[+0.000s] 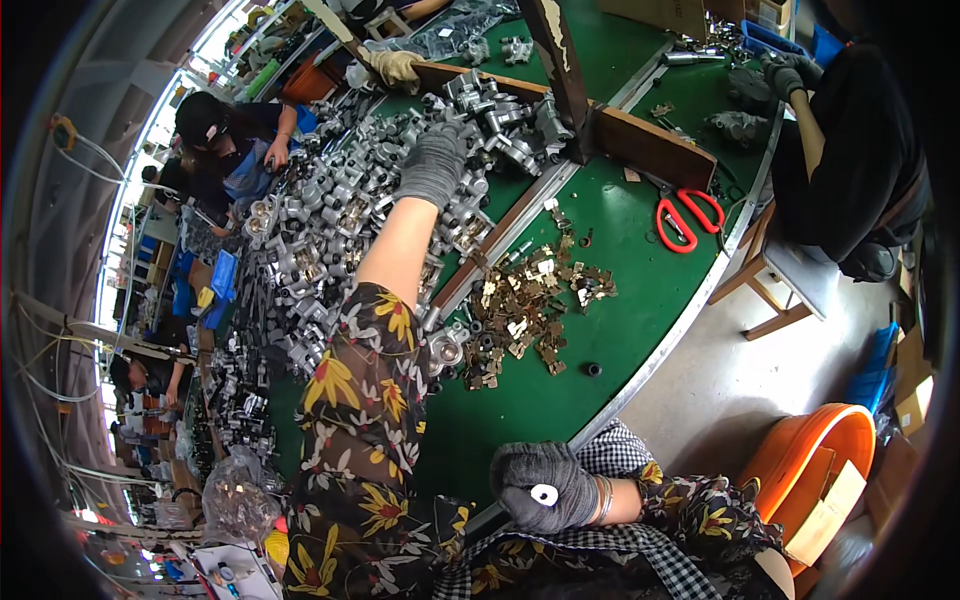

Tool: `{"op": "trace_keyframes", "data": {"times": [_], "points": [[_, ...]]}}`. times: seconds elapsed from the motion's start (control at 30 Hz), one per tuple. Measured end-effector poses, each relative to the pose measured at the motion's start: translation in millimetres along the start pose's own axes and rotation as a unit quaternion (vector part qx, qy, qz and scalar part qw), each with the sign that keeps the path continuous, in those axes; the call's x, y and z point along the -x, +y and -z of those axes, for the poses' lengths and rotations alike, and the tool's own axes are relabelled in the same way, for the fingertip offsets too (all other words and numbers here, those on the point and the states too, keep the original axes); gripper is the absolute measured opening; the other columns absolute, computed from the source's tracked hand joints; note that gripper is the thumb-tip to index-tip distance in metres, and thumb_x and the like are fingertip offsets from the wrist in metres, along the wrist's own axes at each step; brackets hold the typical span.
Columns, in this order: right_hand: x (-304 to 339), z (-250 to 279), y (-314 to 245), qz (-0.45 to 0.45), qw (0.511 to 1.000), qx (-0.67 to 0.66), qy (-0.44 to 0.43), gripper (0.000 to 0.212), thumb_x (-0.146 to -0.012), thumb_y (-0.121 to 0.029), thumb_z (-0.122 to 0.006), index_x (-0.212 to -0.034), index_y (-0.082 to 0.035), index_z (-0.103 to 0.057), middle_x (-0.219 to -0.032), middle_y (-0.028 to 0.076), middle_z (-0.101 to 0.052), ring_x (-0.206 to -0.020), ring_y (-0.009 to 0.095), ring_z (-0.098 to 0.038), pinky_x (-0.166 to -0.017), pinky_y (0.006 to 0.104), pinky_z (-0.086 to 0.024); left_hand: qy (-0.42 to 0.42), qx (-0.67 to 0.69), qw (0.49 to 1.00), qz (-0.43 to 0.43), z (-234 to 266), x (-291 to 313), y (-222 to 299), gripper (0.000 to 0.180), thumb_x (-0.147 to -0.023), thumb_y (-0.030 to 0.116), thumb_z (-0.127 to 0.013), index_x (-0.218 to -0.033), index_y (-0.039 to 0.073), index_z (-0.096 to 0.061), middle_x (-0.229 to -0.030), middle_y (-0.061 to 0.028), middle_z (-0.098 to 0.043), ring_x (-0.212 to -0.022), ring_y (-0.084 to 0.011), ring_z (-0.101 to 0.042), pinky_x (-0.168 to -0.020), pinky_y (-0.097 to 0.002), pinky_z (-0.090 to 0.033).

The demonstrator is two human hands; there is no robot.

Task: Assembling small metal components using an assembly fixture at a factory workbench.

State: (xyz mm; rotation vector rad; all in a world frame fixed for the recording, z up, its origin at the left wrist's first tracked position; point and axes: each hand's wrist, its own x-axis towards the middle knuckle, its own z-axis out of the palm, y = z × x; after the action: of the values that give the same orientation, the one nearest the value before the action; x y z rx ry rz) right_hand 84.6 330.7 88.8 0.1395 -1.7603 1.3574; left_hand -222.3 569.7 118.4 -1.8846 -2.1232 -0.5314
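Observation:
My left hand (435, 167), in a grey knitted glove, reaches across the bench onto a large heap of silvery cast metal fittings (345, 215). Its fingers point away among the parts, and whether they grip one is hidden. Close to my body, my right hand (545, 487), also gloved in grey, is closed. A small white ring-shaped piece with a dark centre (543, 495) shows at its fingers. Between the hands lies a loose pile of small flat brass-coloured plates (525, 310) on the green bench top (500, 415). A small black round part (593, 369) rests beside it.
Red-handled scissors (688, 220) lie at the bench's right. A wooden board (650, 145) and metal rail (500, 235) divide the surface. An orange tub (815, 460) stands at lower right, near a stool (790, 285). Co-workers sit at the left and upper right.

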Motion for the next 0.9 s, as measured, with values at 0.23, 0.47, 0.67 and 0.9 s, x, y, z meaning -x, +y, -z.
{"op": "trace_keyframes", "data": {"times": [0.23,0.47,0.67,0.9], "points": [[-1,-8,-3,0.036,0.998,0.046,-0.001,0.009,-0.071,-0.009,-0.06,-0.074,-0.005,-0.053,-0.07,0.009,-0.05,-0.065,0.028,-0.053,-0.052,0.0407,-0.041,-0.019,-0.053,0.998,0.006,54,-1,-13,0.024,-0.091,0.025,-0.048,-0.104,0.008,-0.059,-0.101,-0.0215,-0.061,-0.095,-0.0367,-0.059,-0.084,-0.043,-0.046],[4,-15,-12,0.043,0.998,0.044,0.011,0.008,-0.072,-0.008,-0.06,-0.074,-0.005,-0.052,-0.069,0.008,-0.049,-0.064,0.028,-0.053,-0.052,0.0406,-0.041,-0.009,0.023,1.0,0.002,14,18,-15,0.027,-0.088,0.017,-0.053,-0.113,0.008,-0.058,-0.106,-0.0211,-0.061,-0.098,-0.036,-0.059,-0.085,-0.0409,-0.047],[3,-11,-7,0.03,0.999,0.019,0.0,0.009,-0.072,-0.007,-0.059,-0.077,-0.005,-0.051,-0.069,0.008,-0.049,-0.066,0.028,-0.053,-0.054,0.0413,-0.041,0.018,0.092,0.994,0.051,-28,-1,-13,0.025,-0.085,0.014,-0.057,-0.109,0.005,-0.058,-0.102,-0.0207,-0.063,-0.096,-0.0358,-0.06,-0.083,-0.0411,-0.047],[0,0,-1,0.002,1.0,0.025,0.001,0.006,-0.073,-0.01,-0.057,-0.073,-0.005,-0.053,-0.071,0.01,-0.053,-0.066,0.029,-0.054,-0.057,0.0405,-0.043,-0.003,0.184,0.981,0.062,-1,2,-13,0.024,-0.086,0.01,-0.058,-0.109,0.005,-0.058,-0.092,-0.0146,-0.066,-0.086,-0.0241,-0.064,-0.077,-0.0345,-0.048]]}}
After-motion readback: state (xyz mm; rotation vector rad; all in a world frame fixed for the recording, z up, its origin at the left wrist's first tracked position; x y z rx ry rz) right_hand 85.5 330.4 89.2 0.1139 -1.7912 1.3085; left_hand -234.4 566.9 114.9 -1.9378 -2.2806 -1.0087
